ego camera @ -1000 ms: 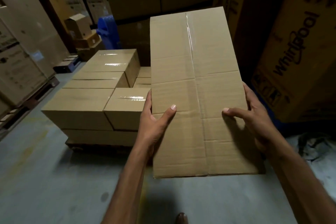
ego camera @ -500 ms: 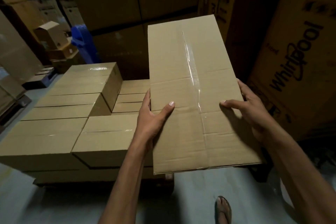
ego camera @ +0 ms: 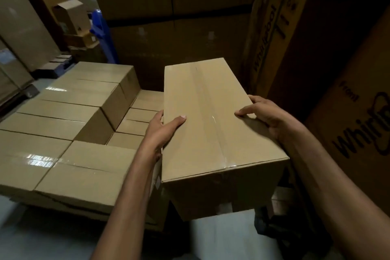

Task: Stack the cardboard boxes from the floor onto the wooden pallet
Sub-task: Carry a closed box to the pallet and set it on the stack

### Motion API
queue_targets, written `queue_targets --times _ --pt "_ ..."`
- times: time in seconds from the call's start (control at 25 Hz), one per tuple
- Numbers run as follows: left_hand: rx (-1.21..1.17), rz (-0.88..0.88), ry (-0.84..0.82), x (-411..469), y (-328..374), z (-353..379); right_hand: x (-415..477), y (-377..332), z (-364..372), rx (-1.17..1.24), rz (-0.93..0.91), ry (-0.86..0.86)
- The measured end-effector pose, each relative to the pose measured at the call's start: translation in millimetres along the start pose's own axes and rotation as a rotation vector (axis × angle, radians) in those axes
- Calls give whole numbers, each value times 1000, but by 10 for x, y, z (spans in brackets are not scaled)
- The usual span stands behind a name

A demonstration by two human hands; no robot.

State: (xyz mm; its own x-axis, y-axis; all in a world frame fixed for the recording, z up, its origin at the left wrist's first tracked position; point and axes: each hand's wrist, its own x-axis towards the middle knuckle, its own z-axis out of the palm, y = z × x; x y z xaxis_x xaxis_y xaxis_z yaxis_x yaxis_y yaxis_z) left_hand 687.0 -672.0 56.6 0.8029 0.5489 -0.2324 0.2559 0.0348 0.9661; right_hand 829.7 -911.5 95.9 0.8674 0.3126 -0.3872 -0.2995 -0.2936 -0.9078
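The floor [ego camera: 42, 243] is smooth grey concrete, pale in the near strip and dim further off. The room is a poorly lit warehouse. A wall of large brown cartons [ego camera: 168, 6] fills the back. On the right stand a tall printed carton [ego camera: 272, 27] and a bigger carton [ego camera: 358, 133] with dark lettering cut off by the frame edge. At the back left a small open-flapped box [ego camera: 71, 17] sits on other boxes, beside something blue [ego camera: 103, 34].

The stacked boxes [ego camera: 69, 116] take up the left and middle, packed side by side with taped tops that catch the light. The rows on the left stand one layer higher than those on the right.

The long box [ego camera: 211, 116] is held just right of that stack, tape seam up, its far end pointing at the back cartons. The left hand [ego camera: 160, 131] grips its left edge, thumb on top and fingers down the side. The right hand [ego camera: 268, 116] grips the right edge the same way.

The box covers whatever lies under it, so whether it touches the lower layer cannot be told. The pallet is hidden beneath the stack. A pale block [ego camera: 281, 198] low on the right may be part of it, but the shadow there is too deep to be sure.
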Motion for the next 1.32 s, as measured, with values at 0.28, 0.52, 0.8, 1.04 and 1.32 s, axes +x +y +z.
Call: queue_targets --times 0.28,0.52,0.8,1.04,1.32 --pt "-8 -166 181 1419 -77 100 1857 -580 302 -228 61 -171" --pt "-84 -255 336 2437 -445 -145 3168 -870 1045 -374 34 -353" --pt "-137 -393 614 2975 -732 -498 4288 -877 2065 -476 43 -593" --pt "-52 -512 945 3260 -1042 -579 5161 -585 2963 -539 43 -858" --pt "30 -684 1230 3444 -1437 -422 5603 -126 3589 -599 69 -1110"
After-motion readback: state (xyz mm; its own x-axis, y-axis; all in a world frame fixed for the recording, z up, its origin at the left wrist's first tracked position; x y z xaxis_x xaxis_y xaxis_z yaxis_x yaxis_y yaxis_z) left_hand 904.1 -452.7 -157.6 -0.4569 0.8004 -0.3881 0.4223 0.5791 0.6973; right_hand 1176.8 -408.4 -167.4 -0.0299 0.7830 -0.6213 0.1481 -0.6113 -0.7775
